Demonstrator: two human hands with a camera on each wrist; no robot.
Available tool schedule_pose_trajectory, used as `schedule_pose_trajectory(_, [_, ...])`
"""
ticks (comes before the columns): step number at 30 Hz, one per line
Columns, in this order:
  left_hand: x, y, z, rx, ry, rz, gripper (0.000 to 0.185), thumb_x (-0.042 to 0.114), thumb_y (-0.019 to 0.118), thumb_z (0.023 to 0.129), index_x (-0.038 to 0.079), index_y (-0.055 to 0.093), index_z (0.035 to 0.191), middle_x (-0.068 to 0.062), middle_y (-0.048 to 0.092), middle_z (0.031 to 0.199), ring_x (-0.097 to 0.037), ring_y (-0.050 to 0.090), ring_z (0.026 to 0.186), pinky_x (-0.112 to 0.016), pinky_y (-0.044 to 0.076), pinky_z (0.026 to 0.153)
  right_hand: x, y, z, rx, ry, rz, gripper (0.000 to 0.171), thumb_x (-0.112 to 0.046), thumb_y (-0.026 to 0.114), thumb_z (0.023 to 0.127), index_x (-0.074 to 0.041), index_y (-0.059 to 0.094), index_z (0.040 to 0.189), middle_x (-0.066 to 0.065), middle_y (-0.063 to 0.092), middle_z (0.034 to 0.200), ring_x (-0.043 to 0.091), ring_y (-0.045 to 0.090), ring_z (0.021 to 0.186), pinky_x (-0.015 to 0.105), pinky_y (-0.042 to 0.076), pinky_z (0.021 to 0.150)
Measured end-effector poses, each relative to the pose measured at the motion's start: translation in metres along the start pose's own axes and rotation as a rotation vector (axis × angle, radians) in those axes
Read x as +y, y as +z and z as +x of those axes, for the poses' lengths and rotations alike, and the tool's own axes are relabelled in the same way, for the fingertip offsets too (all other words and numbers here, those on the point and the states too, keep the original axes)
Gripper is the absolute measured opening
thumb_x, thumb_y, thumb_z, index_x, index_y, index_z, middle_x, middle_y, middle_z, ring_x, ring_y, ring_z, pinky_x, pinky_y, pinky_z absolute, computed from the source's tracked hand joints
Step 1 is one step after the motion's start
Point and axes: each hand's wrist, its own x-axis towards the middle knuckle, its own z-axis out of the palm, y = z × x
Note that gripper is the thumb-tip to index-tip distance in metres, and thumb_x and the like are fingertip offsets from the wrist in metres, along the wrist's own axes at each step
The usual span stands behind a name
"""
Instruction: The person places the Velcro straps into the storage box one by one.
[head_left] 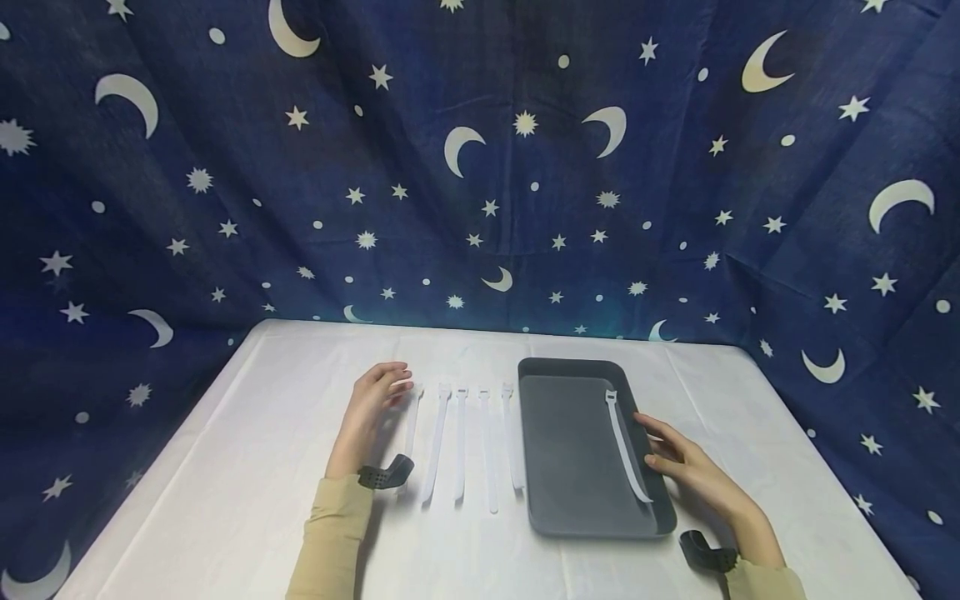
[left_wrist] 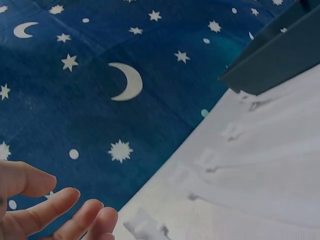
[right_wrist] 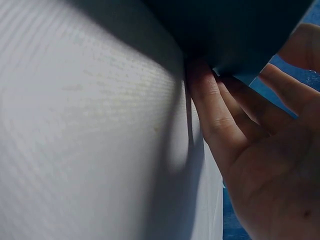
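A dark grey tray [head_left: 570,433] lies on the white-covered table, right of centre. One white strap [head_left: 626,454] lies inside it along the right wall. Several more white straps [head_left: 460,442] lie in a row just left of the tray. My left hand [head_left: 378,392] rests flat with relaxed fingers beside the head of the leftmost strap and holds nothing. My right hand [head_left: 675,454] lies against the tray's right rim with straight fingers. In the right wrist view those fingers [right_wrist: 215,120] touch the tray's edge [right_wrist: 235,30]. The left wrist view shows my fingertips [left_wrist: 50,210], the strap heads [left_wrist: 210,160] and the tray's corner [left_wrist: 275,60].
A dark blue cloth with moons and stars [head_left: 480,167] hangs close behind and around the table. The white tablecloth [head_left: 225,483] stretches to the left of the straps and in front of the tray. A black wrist mount [head_left: 386,473] sits on each forearm.
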Motion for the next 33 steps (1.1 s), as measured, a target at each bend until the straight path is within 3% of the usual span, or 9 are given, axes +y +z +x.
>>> schedule_pose_trajectory(8, [-0.008,-0.004,0.009,0.053,-0.039,0.112,0.036,0.021,0.049,0.097,0.005,0.054,0.128,-0.018,0.057,0.131,-0.029,0.061,0.116,-0.04,0.047,0.1,-0.001,-0.001,0.0,-0.005,0.01,-0.012,0.064,-0.026,0.057,0.095,-0.013,0.029,0.151,0.02,0.028,0.156,0.049,0.039,0.134,0.027,0.04,0.097])
schedule_pose_trajectory(12, [-0.015,-0.006,0.015,0.06,-0.004,0.207,0.036,0.022,0.051,0.096,0.005,0.054,0.127,-0.02,0.058,0.129,-0.033,0.061,0.116,-0.038,0.05,0.095,-0.001,-0.001,0.001,-0.003,0.006,-0.024,0.063,-0.026,0.057,0.096,-0.013,0.028,0.151,0.02,0.028,0.156,0.049,0.039,0.133,0.038,0.04,0.1])
schedule_pose_trajectory(17, [-0.022,-0.006,0.021,0.057,0.034,0.298,0.034,0.021,0.052,0.095,0.004,0.056,0.125,-0.022,0.061,0.125,-0.034,0.063,0.111,-0.036,0.053,0.09,-0.001,0.0,0.001,-0.002,0.006,-0.019,0.063,-0.025,0.057,0.096,-0.013,0.029,0.151,0.02,0.029,0.155,0.049,0.04,0.133,0.024,0.04,0.096])
schedule_pose_trajectory(19, [-0.024,-0.006,0.021,0.055,0.051,0.328,0.034,0.02,0.052,0.095,0.003,0.056,0.124,-0.022,0.062,0.123,-0.033,0.063,0.11,-0.036,0.053,0.088,-0.001,0.0,0.0,-0.003,0.005,-0.014,0.063,-0.025,0.057,0.096,-0.013,0.029,0.151,0.02,0.029,0.155,0.049,0.04,0.133,0.029,0.041,0.099])
schedule_pose_trajectory(24, [-0.027,-0.006,0.02,0.042,0.121,0.395,0.032,0.019,0.053,0.095,0.003,0.058,0.123,-0.022,0.064,0.115,-0.033,0.066,0.103,-0.034,0.055,0.081,-0.001,0.0,0.0,-0.002,0.004,-0.012,0.063,-0.025,0.056,0.096,-0.012,0.028,0.151,0.021,0.028,0.155,0.051,0.038,0.133,0.054,0.036,0.103])
schedule_pose_trajectory(29, [-0.028,-0.007,0.019,0.01,0.171,0.453,0.032,0.019,0.054,0.095,0.004,0.058,0.123,-0.021,0.066,0.113,-0.031,0.066,0.099,-0.031,0.054,0.076,-0.001,0.001,0.0,0.003,0.013,-0.025,0.064,-0.026,0.057,0.096,-0.012,0.028,0.151,0.021,0.029,0.155,0.05,0.039,0.133,0.047,0.039,0.102])
schedule_pose_trajectory(33, [-0.03,-0.008,0.02,-0.009,0.188,0.513,0.032,0.02,0.054,0.095,0.006,0.059,0.123,-0.02,0.066,0.114,-0.029,0.066,0.097,-0.029,0.053,0.072,-0.001,0.001,0.0,0.004,0.011,-0.018,0.064,-0.025,0.057,0.095,-0.011,0.028,0.151,0.022,0.028,0.155,0.052,0.038,0.133,0.054,0.036,0.104])
